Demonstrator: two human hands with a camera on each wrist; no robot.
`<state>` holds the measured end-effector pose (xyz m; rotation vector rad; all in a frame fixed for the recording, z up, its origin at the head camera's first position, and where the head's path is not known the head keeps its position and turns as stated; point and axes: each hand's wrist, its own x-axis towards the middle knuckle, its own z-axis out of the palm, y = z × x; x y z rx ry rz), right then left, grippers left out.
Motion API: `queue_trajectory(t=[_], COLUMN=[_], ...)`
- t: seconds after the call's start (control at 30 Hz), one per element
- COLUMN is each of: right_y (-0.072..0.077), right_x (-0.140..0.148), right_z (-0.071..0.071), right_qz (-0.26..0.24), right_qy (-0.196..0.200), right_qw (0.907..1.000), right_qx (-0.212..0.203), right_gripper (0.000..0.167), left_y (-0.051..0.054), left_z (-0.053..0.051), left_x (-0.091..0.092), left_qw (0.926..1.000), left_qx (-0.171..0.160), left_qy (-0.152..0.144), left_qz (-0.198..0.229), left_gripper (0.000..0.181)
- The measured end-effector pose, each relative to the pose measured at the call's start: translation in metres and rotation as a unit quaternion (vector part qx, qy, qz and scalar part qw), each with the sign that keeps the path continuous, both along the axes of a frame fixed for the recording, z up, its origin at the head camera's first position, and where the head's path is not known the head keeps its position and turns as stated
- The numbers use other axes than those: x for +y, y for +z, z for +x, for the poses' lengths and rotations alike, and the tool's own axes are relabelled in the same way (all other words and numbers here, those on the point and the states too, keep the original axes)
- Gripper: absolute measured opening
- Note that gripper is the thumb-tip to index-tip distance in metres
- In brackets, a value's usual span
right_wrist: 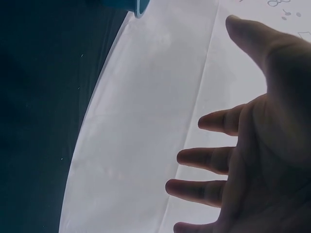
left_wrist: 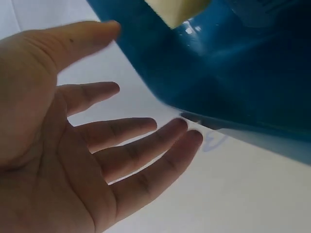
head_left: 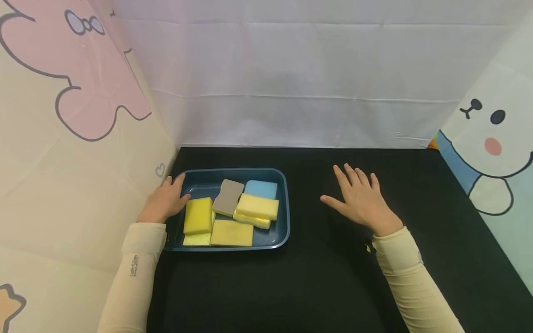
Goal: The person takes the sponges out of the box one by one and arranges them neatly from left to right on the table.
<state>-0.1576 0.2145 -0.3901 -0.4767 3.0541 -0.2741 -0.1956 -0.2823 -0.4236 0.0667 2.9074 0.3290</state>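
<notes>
Nearest, both pale sleeves, the left (head_left: 137,282) and the right (head_left: 416,282), run up from the lower edge, which cuts off the arms. Beside the right cuff lies a small yellow-green fleck (head_left: 368,249), too small to identify. The right hand (head_left: 364,201) is spread wide, palm down, thumb out towards the tray, and has hold of nothing; its own wrist view crops the lowest finger.

The left hand (head_left: 164,199) is at the left side of the blue tray (head_left: 266,238), fingers extended, not wrapped round it. The thumb reaches over the rim while the fingertips lie outside, just beside or against the corner; actual contact is hard to tell, and the head view hides some fingers.

The tray sits left of centre on the black table (head_left: 312,286). Inside, yellow sponges (head_left: 197,216) lie nearer, partly covering one another; behind them, a grey sponge (head_left: 228,196) and a blue sponge (head_left: 262,188) are partly overlapped. A creased white backdrop (head_left: 291,83) rises behind, cut off above.
</notes>
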Motion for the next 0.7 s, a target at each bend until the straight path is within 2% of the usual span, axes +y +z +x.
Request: queue_trajectory(t=[0.17, 0.33, 0.5, 0.7], right_y=[-0.001, -0.001, -0.001, -0.002], right_x=[-0.002, -0.003, -0.004, -0.006], right_z=[0.000, -0.001, -0.002, -0.002], right_qz=[0.002, 0.003, 0.007, 0.018], right_qy=[0.002, 0.001, 0.005, 0.014], right_qw=[1.0000, 0.9999, 0.9999, 0.9996], right_qx=[-0.008, -0.015, -0.012, -0.015], right_gripper=[0.097, 0.097, 0.092, 0.084], left_y=[-0.003, -0.003, -0.001, 0.000], left_z=[0.001, 0.000, -0.003, -0.004], left_x=[-0.005, -0.012, -0.016, -0.016], left_qw=[0.9998, 0.9988, 0.9994, 0.9998], left_qx=[0.000, 0.026, 0.023, -0.006], left_qy=[-0.007, -0.022, -0.013, 0.018], left_qz=[-0.016, -0.035, -0.022, -0.004], left_gripper=[0.072, 0.051, 0.041, 0.047])
